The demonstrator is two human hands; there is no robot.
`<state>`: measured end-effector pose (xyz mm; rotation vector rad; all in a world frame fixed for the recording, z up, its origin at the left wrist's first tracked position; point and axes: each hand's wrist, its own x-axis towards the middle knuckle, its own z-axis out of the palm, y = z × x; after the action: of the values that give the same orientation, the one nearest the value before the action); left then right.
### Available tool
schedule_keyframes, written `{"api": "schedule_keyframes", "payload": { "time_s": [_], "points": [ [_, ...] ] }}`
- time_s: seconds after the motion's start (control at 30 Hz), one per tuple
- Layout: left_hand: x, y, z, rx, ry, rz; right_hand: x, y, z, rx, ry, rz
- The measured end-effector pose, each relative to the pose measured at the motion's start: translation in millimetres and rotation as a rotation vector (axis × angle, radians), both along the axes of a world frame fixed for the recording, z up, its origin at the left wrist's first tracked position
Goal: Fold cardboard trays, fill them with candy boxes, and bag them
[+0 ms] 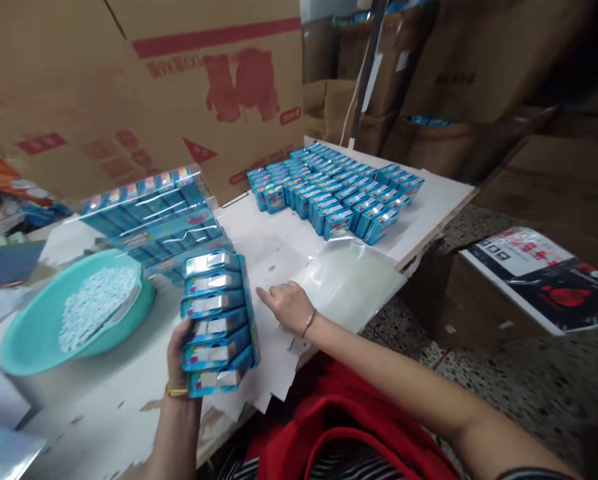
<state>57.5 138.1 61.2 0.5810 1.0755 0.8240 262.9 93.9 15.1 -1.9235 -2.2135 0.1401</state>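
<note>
blue boxes [213, 327] in a row are gripped by the left hand [177, 343] over the table [256, 233]; the right hand [291, 307] is empty, index finger out. a slackened hold could spill them.

Worn on the head, the one camera looks forward and down across the near edge of the worktop [253, 227], close to the hands [289, 308], reaching the printed cardboard carton [173, 100] behind the far edge.
</note>
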Motion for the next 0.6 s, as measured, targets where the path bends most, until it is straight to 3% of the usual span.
{"api": "schedule_keyframes", "payload": {
  "time_s": [0.1,0.23,0.33,0.43,0.6],
  "points": [
    [-49.5,-40.9,10.2,-0.004,0.099,0.184,-26.0,-5.7,-20.0,-0.112,0.032,0.125],
    [-81.4,-86.5,5.1,-0.118,0.177,0.254,-28.2,-25.6,-51.9,-0.116,0.261,0.057],
    [-76.6,-107.8,-5.3,-0.176,0.123,0.164,-19.4,-36.9,-67.7,-0.002,0.49,0.049],
    [-56.8,-116.8,-16.0,-0.113,0.018,-0.011,-16.7,-38.7,-77.0,0.113,0.651,0.036],
    [-34.2,-112.9,-33.6,-0.065,0.05,-0.217,-17.4,-29.7,-73.5,0.187,0.755,-0.09]
  ]
}}
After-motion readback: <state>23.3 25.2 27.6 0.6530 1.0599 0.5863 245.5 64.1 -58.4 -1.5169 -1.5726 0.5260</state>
